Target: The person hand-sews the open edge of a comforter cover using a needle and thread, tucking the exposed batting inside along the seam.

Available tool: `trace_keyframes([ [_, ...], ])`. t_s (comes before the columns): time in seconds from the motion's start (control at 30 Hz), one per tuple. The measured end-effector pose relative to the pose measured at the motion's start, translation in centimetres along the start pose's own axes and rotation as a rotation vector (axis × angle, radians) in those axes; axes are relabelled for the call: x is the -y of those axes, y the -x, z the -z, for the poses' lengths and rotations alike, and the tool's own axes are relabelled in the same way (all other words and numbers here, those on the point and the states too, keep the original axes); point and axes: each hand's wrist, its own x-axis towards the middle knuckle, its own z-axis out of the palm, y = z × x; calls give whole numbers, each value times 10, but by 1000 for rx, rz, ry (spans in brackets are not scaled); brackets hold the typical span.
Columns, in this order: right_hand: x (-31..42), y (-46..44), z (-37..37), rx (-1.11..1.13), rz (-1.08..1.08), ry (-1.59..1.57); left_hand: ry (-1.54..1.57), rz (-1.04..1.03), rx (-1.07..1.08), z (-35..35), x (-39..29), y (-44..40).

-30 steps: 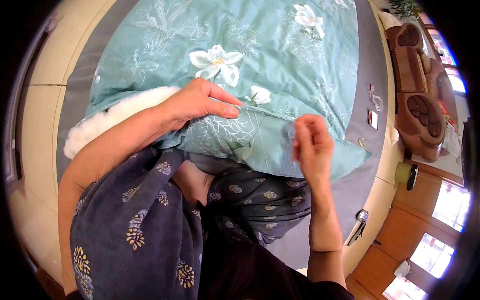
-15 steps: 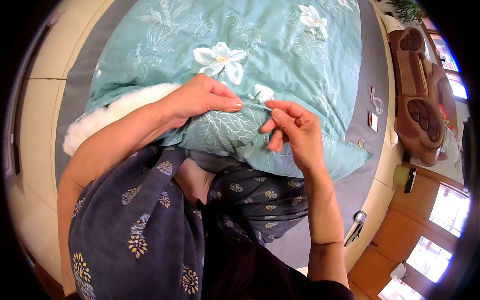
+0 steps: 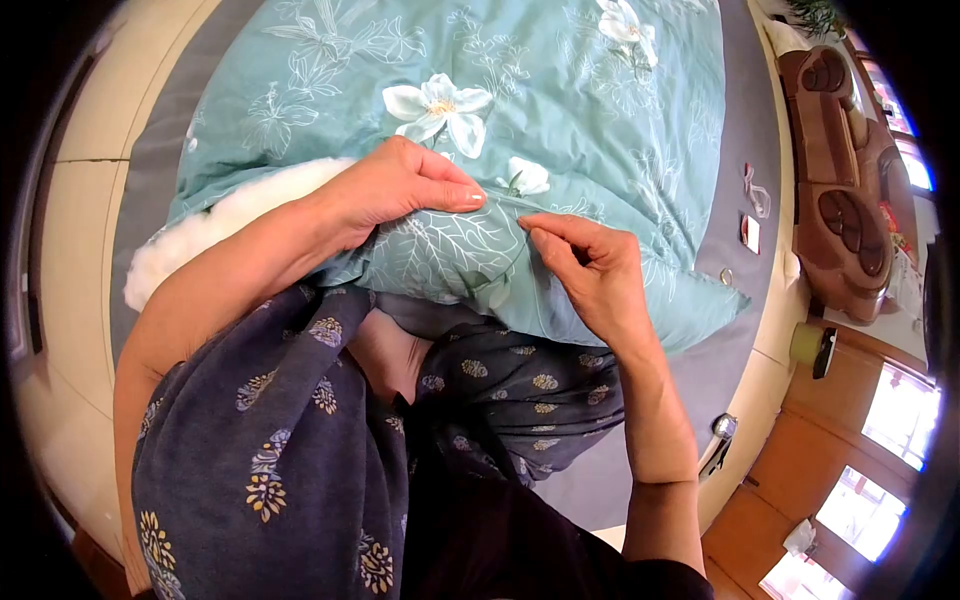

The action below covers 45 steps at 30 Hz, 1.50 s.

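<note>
Since the earlier frame, the right hand (image 3: 605, 285) has been brought inward from the right. On the smooth grey mat (image 3: 737, 110), a large teal, flower-printed fabric cover (image 3: 330, 110) is spread; its fluffy white filling (image 3: 180, 265) is left exposed on the left but enclosed toward the right, though how much is fastened cannot be told. The folded edge (image 3: 508, 202) is pinched by the left hand (image 3: 400, 190); beside it, whether anything is gripped by the right fingertips is unclear.
</note>
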Motion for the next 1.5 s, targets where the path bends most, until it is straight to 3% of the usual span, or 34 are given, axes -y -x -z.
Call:
trace_keyframes([
  [1.07, 22, -19, -21, -68, 55, 4, -24, -10, 63, -4, -11, 6],
  [1.5, 15, -18, 19, 31, 115, 12, -176, -109, 47, -2, -5, -7],
])
